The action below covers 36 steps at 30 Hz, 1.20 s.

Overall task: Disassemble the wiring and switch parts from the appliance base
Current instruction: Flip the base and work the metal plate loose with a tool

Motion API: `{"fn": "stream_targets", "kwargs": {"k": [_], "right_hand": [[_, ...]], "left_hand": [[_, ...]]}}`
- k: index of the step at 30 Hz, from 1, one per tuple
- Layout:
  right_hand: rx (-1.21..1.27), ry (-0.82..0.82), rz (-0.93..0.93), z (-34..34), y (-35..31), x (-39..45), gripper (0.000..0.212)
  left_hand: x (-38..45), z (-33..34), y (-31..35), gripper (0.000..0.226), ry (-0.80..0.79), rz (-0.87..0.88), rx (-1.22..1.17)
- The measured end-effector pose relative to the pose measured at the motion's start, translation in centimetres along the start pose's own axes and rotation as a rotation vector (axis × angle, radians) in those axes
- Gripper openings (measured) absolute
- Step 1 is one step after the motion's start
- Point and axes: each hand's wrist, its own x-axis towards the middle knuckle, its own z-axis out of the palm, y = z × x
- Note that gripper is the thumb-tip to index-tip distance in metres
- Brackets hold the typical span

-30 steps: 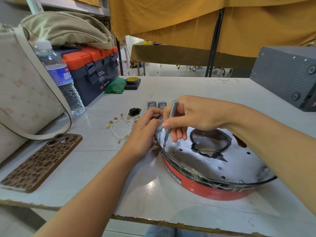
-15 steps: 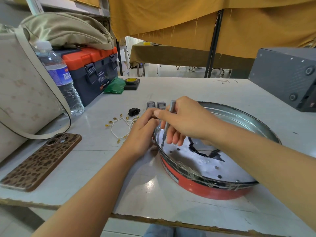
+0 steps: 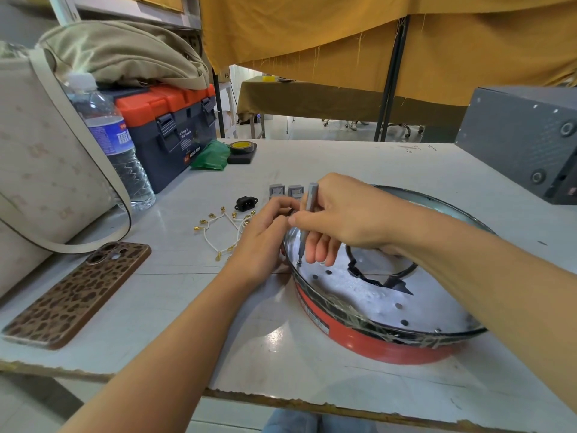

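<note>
I hold the screwdriver [image 3: 307,220] pinched in my right hand [image 3: 346,218], thumb and forefinger closed round its grey shaft, the other fingers [image 3: 321,250] hanging loosely curled beside it. Its tip sits on a screw [image 3: 299,263] in the metal floor of the appliance base [image 3: 374,345], just below my fingertips. My left hand [image 3: 265,235] grips the near rim of the base, fingers curled over the edge right beside the driver.

The driver stands almost upright, its long axis leaning slightly, top end away from me, tip pointing down into the base. The base itself lies open side up on the desk [image 3: 281,354], tilted, its red wall toward me.

To do this well, I judge I should keep the shaft in line with the screw, press straight down while turning, and hold the rim firmly so the base does not rock or spin. A slanted driver could slip out and chew the head.

Left of my fingers lie parts already out: white wires [image 3: 224,232], a black socket [image 3: 246,203], two grey switches [image 3: 285,191].
</note>
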Motion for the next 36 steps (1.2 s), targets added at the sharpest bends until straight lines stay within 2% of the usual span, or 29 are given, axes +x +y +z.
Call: {"fn": "stream_targets", "kwargs": {"k": [11, 17, 21, 24, 27, 36], "right_hand": [[-0.022, -0.223, -0.055, -2.3, -0.1, -0.2, 0.016], [0.015, -0.124, -0.046, -1.0, 0.4, -0.1, 0.012], [0.125, -0.039, -0.074, -0.1, 1.1, 0.0, 0.010], [0.156, 0.035, -0.108, 0.2, 1.6, 0.0, 0.026], [0.054, 0.111, -0.153, 0.6, 1.7, 0.1, 0.030], [-0.001, 0.101, -0.144, 0.5, 2.0, 0.3, 0.029]], "left_hand": [[-0.1, 0.1, 0.0, 0.030, 0.000, 0.010, -0.060], [-0.4, 0.4, 0.3, 0.027, -0.012, 0.039, -0.118], [-0.3, 0.3, 0.3, 0.022, -0.021, 0.048, -0.096], [-0.2, 0.2, 0.1, 0.019, -0.010, 0.050, -0.051], [-0.2, 0.1, 0.0, 0.021, -0.006, 0.057, -0.032], [-0.2, 0.1, 0.0, 0.028, -0.009, 0.015, -0.023]]}}
